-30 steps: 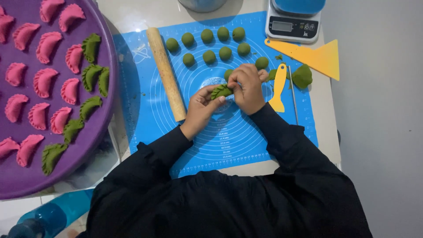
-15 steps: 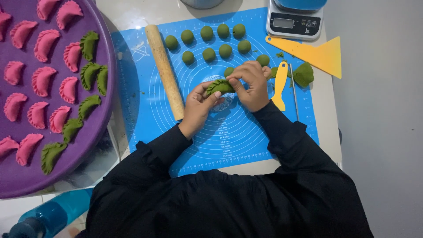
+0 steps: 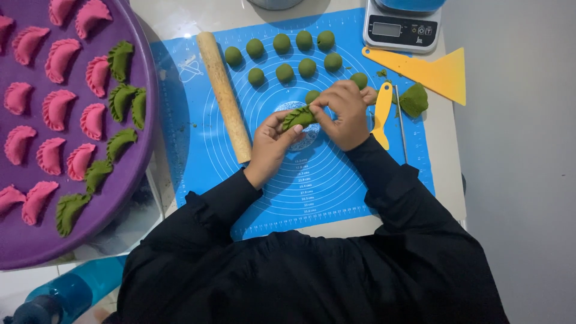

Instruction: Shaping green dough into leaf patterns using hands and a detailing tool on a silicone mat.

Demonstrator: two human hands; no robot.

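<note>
White table carries a blue mat (image 3: 336, 198), and over the mat's middle the left hand (image 3: 271, 144) and right hand (image 3: 343, 114) pinch a green dumpling (image 3: 299, 117) between closed fingertips. It looks soft, light and easily torn, best held by its pleated edge. Dough balls (image 3: 284, 72) sit toward the far edge, a rolling pin (image 3: 225, 96) lies left, and a purple tray (image 3: 144, 102) of dumplings overhangs the left edge.

1. My left hand (image 3: 271, 146) sits palm-up at the middle of the view, fingers curled, thumb pointing toward the other hand.
2. My right hand (image 3: 343, 114) is knuckles-up just beside it, fingertips pinched together and meeting the left fingertips.
3. Both forearms, in black sleeves, angle inward from my body, wrists bare, elbows bent and spread apart.
</note>
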